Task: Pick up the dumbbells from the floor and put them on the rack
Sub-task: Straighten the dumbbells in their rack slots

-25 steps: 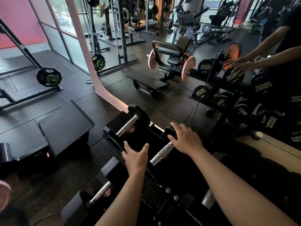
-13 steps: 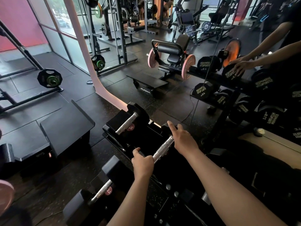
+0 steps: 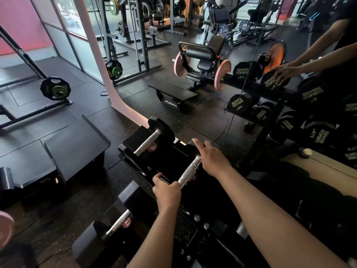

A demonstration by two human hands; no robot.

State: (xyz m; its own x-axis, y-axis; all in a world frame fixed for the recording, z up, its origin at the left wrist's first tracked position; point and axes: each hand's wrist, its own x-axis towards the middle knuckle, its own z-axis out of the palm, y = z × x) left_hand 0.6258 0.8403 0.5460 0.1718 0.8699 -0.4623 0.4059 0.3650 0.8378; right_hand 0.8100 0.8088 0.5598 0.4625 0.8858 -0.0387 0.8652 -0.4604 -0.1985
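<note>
Head view: the left hand (image 3: 167, 192), open and reaching a second ago, is now curled around the near end of the middle dumbbell (image 3: 189, 169) on the rack (image 3: 195, 227). The right hand (image 3: 212, 158) has settled on the handle's far end, forefinger extended. Two more dumbbells (image 3: 147, 141) (image 3: 117, 224) flank it, unmoved.

The gym is dim, lit mostly by daylight from the windows (image 3: 73, 22) at upper left, which look washed out. The black rack (image 3: 202, 225) and lower right sink into deep shadow. Metal dumbbell handles (image 3: 188, 170) catch small highlights. Straight lines bow toward the edges, and fine detail looks soft.
</note>
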